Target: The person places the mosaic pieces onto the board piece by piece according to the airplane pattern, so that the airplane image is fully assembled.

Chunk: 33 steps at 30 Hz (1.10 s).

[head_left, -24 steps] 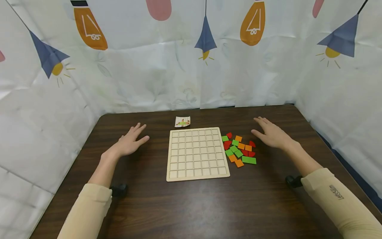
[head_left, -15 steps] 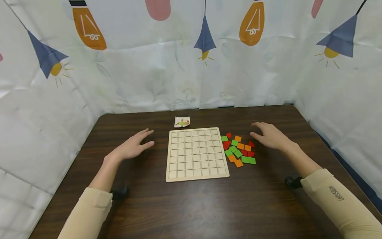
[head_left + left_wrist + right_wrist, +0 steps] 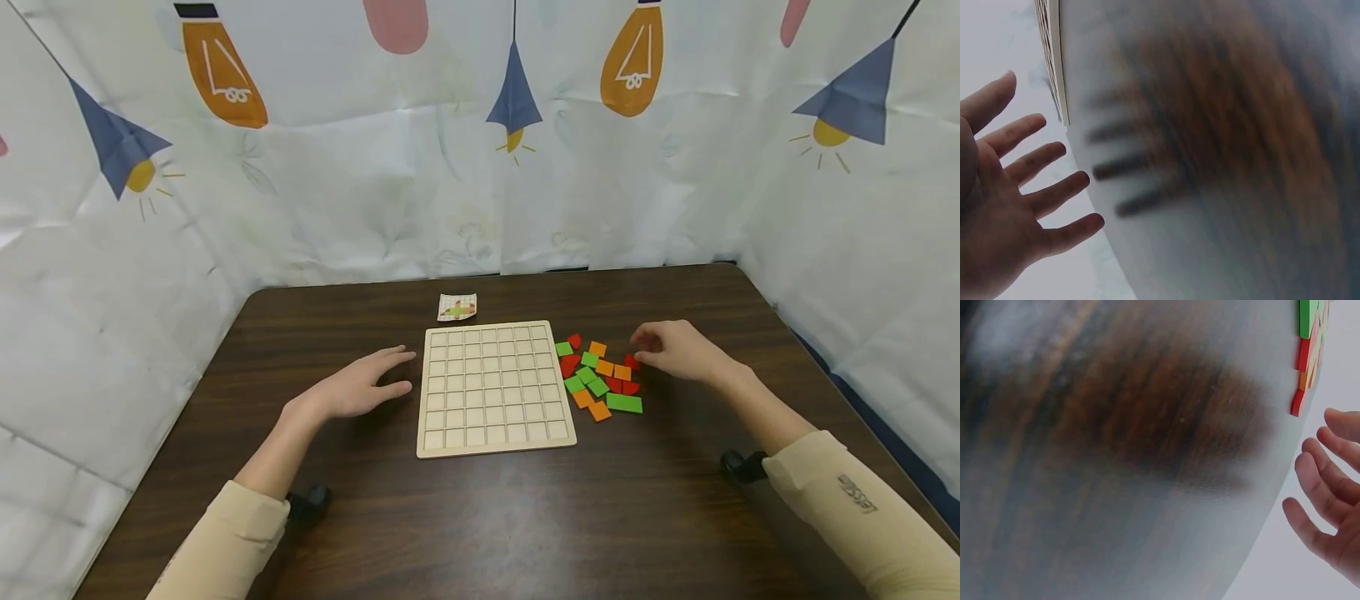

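The board [image 3: 496, 394] lies flat in the middle of the table [image 3: 480, 517], its near and far edges running left to right, roughly in line with the table's far edge; being about square, it shows no clear long axis. Its grid counts seven cells by seven. The green bar [image 3: 624, 403], lying right of the board, has its long axis left to right, the right end slightly nearer.

Around that bar lie five green squares [image 3: 585, 375], five orange squares [image 3: 604, 368] and at least five red pieces [image 3: 613, 384] (two may overlap by the board, so I cannot tell exactly). One card [image 3: 457, 307] sits beyond the board's far edge.

The left hand [image 3: 352, 387] hovers left of the board, fingers straight and thumb apart, holding nothing. The right hand [image 3: 678, 348] has loosely bent fingers just beside the rightmost red piece; I cannot tell whether they touch.

A narrow strip of table separates left fingertips from board; a broad stretch runs along its near side. The pieces crowd its right edge.
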Tool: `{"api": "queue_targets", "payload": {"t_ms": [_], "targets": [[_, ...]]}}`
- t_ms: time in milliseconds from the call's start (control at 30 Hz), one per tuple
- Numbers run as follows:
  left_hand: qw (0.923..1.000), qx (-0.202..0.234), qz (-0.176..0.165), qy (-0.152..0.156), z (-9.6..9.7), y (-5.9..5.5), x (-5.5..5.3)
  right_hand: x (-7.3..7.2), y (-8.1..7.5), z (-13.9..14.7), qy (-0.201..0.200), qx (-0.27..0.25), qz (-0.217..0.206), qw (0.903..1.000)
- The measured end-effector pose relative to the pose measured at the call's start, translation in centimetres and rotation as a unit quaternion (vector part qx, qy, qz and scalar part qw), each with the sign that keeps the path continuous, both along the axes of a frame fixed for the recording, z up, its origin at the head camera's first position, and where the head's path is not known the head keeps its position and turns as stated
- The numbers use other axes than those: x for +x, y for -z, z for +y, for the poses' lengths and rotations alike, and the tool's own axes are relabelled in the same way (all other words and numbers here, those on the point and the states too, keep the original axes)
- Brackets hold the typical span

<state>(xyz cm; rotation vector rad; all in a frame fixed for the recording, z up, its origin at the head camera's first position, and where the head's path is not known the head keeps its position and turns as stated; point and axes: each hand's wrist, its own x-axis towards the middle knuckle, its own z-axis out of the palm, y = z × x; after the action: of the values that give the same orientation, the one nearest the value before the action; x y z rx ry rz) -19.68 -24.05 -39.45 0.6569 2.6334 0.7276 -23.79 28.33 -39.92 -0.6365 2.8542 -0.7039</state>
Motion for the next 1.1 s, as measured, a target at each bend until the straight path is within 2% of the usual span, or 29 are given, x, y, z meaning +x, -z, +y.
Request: {"api": "queue_targets", "payload": {"t_ms": [200,367,833,1100], "targets": [[0.9995,-0.007,-0.013,0.027,1.0,0.0,0.5,0.3,0.0,-0.1,-0.014,-0.005,-0.018,0.9997],[0.9989,-0.019,-0.001,0.044,1.6,0.3,0.5,0.1,0.4,-0.1,-0.029,-0.003,-0.023,0.9993],[0.9945,-0.095,-0.010,0.044,2.7,0.4,0.9,-0.8,1.1,-0.2,-0.046,0.026,-0.026,0.9983],[0.9925,-0.108,-0.037,0.044,2.7,0.3,1.0,-0.9,1.2,-0.4,-0.055,0.029,-0.020,0.9979]]}}
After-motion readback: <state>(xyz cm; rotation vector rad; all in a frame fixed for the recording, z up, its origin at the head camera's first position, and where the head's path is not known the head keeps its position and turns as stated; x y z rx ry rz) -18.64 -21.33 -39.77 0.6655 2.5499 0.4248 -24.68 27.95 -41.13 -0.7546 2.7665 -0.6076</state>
